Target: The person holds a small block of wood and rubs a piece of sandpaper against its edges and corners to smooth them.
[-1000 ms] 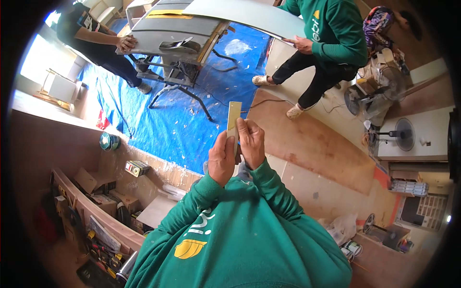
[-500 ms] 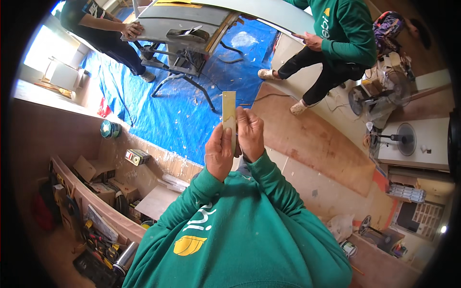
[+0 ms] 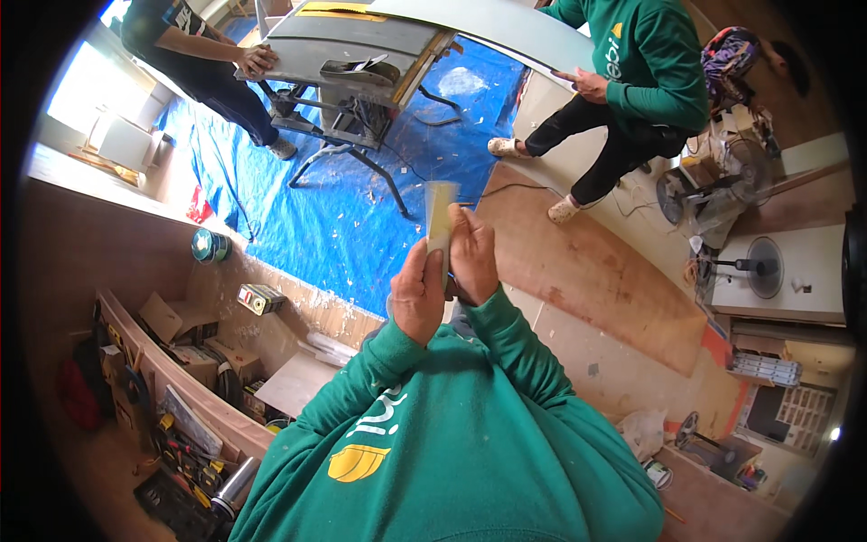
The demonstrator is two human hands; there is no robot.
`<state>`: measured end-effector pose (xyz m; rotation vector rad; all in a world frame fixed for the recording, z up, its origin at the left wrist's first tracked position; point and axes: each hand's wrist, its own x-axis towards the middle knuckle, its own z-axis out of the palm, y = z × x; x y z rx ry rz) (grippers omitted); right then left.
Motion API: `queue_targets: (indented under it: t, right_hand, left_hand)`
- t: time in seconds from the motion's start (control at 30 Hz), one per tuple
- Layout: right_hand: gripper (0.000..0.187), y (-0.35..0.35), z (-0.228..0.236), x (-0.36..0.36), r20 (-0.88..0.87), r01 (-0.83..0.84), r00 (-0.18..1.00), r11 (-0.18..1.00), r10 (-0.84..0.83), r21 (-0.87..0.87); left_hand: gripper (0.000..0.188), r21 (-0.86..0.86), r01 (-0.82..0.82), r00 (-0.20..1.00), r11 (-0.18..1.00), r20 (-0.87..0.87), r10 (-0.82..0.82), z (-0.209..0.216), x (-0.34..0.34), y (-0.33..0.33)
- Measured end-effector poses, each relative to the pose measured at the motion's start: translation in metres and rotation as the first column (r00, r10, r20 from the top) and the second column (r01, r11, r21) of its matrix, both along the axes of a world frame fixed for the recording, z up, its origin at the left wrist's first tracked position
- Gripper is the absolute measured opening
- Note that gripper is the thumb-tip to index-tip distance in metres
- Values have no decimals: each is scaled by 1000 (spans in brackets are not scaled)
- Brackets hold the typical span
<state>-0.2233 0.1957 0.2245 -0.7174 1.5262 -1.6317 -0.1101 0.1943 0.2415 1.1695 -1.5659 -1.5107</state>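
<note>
Upright in front of my chest stands a narrow, flat, pale yellow strip (image 3: 439, 221), its top end smeared by motion. My left hand (image 3: 417, 294) grips its lower part, with the thumb lying along the face. Against the strip's right edge, my right hand (image 3: 473, 253) is closed in a pinch. Whatever its fingers hold, if anything, is hidden behind them and the strip.
A table saw (image 3: 348, 45) on a folding stand straddles a blue tarp (image 3: 361, 262). One person rests a hand on it at far left; another, at far right, holds a long pale panel (image 3: 506, 27). A brown sheet (image 3: 587, 271) covers floor to my right; boxes (image 3: 194, 357) fill the left.
The strip and both hands have shifted slightly right, and the strip's top is now blurred. My grip looks the same. The view has moved slightly.
</note>
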Motion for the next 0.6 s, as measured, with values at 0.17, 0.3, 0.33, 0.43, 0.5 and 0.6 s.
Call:
queue_targets:
  t: [0.17,0.3,0.33,0.43,0.5,0.6]
  right_hand:
    - [25,16,25,19,1,-17,1000,997,17,-72]
    - [21,13,14,22,-190,98,975,990,-117,-104]
    - [23,10,11,22,-253,121,957,988,-141,-94]
    - [28,2,4,14,-344,113,931,992,-123,-48]
    - [32,-1,1,10,-368,83,926,996,-81,-10]
    - [33,2,-2,3,36,-33,999,999,32,20]
  left_hand:
    - [25,27,-42,983,999,-176,46,6,-1,-8]
    - [25,-176,-62,997,982,-66,51,-6,0,0]
    - [25,-175,-59,997,983,-65,48,-6,1,0]
    - [24,-198,-24,999,980,18,28,-4,3,-2]
    - [23,-59,-11,1000,998,-28,10,-6,2,-4]
    - [22,23,-7,994,1000,-106,10,4,3,-3]
